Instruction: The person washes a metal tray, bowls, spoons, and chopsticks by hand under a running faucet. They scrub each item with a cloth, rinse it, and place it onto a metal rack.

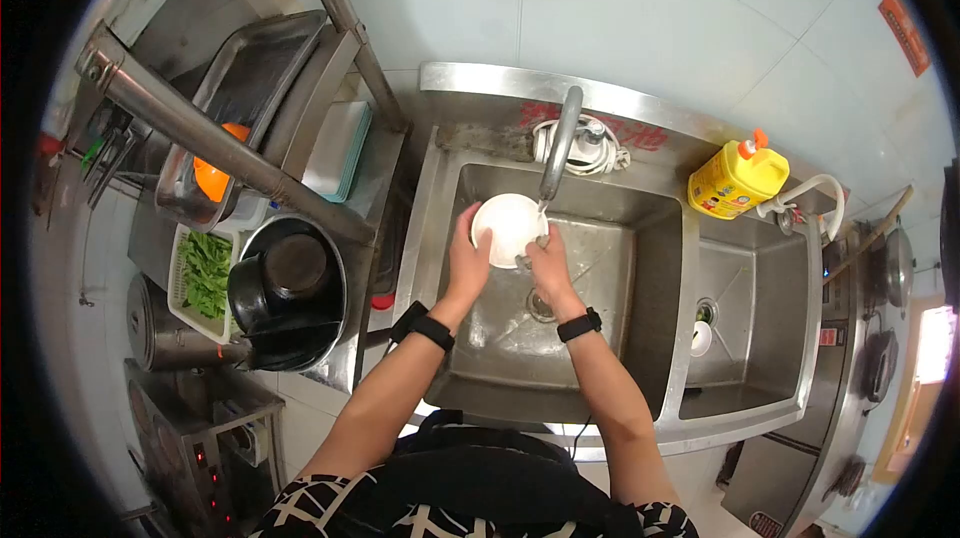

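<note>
A white bowl (508,226) is held under the faucet (562,143), its inside facing up. My left hand (468,256) grips it by the left rim, thumb over the edge. At the bowl's lower right rim is my right hand (550,263), its fingers closed around a small grey pad (523,262) against the bowl. Water runs from the spout beside the right rim. Both hands are over the large steel sink basin (600,298), whose drain (541,304) lies just below them.
A yellow detergent jug (738,178) stands on the sink ledge, right of a coiled white hose (610,153). The smaller right basin (735,378) holds a small white bowl (701,339). On the left are black pans (290,278), a basket of greens (207,273) and stacked trays (338,153).
</note>
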The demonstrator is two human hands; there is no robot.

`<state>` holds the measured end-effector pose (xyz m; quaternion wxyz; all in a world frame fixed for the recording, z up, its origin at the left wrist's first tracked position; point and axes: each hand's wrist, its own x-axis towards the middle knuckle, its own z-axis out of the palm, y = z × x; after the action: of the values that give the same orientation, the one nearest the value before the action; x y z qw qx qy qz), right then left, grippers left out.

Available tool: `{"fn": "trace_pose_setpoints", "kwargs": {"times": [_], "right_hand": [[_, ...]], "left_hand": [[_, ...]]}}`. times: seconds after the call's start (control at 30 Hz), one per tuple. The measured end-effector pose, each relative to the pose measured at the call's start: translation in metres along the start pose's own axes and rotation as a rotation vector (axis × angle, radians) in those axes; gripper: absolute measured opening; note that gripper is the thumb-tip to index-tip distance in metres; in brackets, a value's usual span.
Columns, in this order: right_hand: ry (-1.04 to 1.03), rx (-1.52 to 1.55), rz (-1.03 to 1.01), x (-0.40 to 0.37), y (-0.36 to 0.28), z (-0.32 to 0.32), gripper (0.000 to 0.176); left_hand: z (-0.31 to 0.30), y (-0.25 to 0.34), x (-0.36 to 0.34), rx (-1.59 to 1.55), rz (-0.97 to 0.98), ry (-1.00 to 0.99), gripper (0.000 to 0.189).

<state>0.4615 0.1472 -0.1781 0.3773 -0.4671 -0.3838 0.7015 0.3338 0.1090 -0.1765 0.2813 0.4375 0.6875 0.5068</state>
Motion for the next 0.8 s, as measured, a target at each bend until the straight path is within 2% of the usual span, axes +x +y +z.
{"fn": "trace_pose_setpoints", "kwargs": {"times": [0.03, 0.07, 0.1, 0.13, 0.17, 0.23, 0.27, 0.3, 0.37, 0.4, 0.43, 0.5, 0.53, 0.57, 0.6, 0.63, 0.67, 0.7, 0.77, 0.8], "right_hand": [[-0.004, -0.001, 0.004, -0.003, 0.0, 0.004, 0.047], [0.07, -0.226, -0.272, -0.005, 0.0, 0.009, 0.049], [0.145, -0.449, -0.552, -0.009, -0.001, 0.016, 0.051], [0.162, -0.54, -0.59, -0.027, -0.017, 0.028, 0.058], [0.161, -0.542, -0.592, -0.033, -0.019, 0.034, 0.058], [0.242, -0.822, -0.846, -0.041, -0.021, 0.039, 0.06], [0.172, -0.954, -0.92, -0.039, -0.03, 0.03, 0.051], [0.172, -0.955, -0.909, -0.035, -0.034, 0.02, 0.051], [-0.119, -0.612, -0.563, -0.014, -0.038, 0.001, 0.037], [-0.241, -0.266, -0.187, -0.003, -0.032, -0.008, 0.032], [-0.239, -0.26, -0.189, -0.004, -0.023, -0.007, 0.032], [-0.286, 0.582, 0.118, -0.011, -0.004, -0.004, 0.031], [-0.027, 0.59, 0.031, -0.012, 0.007, 0.001, 0.031], [-0.03, 0.59, 0.031, -0.01, 0.014, 0.0, 0.031], [0.075, 0.727, 0.059, -0.005, 0.013, 0.002, 0.031], [0.19, 0.862, 0.096, -0.006, 0.014, 0.002, 0.031], [0.322, 0.816, 0.093, -0.008, 0.015, -0.001, 0.026], [0.32, 0.815, 0.093, -0.003, 0.034, -0.013, 0.026], [0.465, 0.673, -0.005, 0.017, 0.085, -0.054, 0.025], [0.465, 0.672, -0.009, 0.013, 0.076, -0.059, 0.025]], "left_hand": [[0.001, 0.01, 0.001, -0.266, -0.059, 0.056, 0.038], [0.005, 0.018, 0.0, -0.268, -0.059, 0.062, 0.038], [0.011, 0.024, -0.003, -0.442, -0.262, -0.002, 0.038], [0.014, 0.024, -0.006, -0.614, -0.467, -0.071, 0.039], [0.014, 0.024, -0.008, -0.617, -0.466, -0.071, 0.039], [0.014, 0.013, -0.012, -1.187, -0.781, -0.348, 0.034], [0.017, -0.009, -0.014, -1.093, -0.782, -0.401, 0.032], [0.009, -0.013, -0.018, -1.092, -0.794, -0.401, 0.032], [-0.008, -0.019, -0.02, -0.722, -0.877, -0.797, 0.034], [-0.01, -0.018, -0.023, -0.717, -0.882, -0.797, 0.034], [-0.011, -0.013, -0.025, -0.752, -0.851, -0.815, 0.034], [-0.006, 0.001, -0.027, -0.795, -0.811, -0.828, 0.033], [0.0, 0.012, -0.032, -0.667, -0.764, -0.633, 0.036], [0.004, 0.018, -0.033, -0.535, -0.711, -0.443, 0.039], [0.009, 0.019, -0.025, -0.533, -0.699, -0.44, 0.039], [0.012, 0.02, -0.02, -0.525, -0.598, -0.375, 0.043], [0.014, 0.021, -0.016, -0.516, -0.495, -0.309, 0.047], [0.015, 0.02, -0.013, -0.517, -0.494, -0.308, 0.047], [0.017, 0.02, -0.009, -0.591, -0.523, -0.379, 0.052], [0.016, 0.024, -0.007, -0.593, -0.519, -0.381, 0.052]]}}
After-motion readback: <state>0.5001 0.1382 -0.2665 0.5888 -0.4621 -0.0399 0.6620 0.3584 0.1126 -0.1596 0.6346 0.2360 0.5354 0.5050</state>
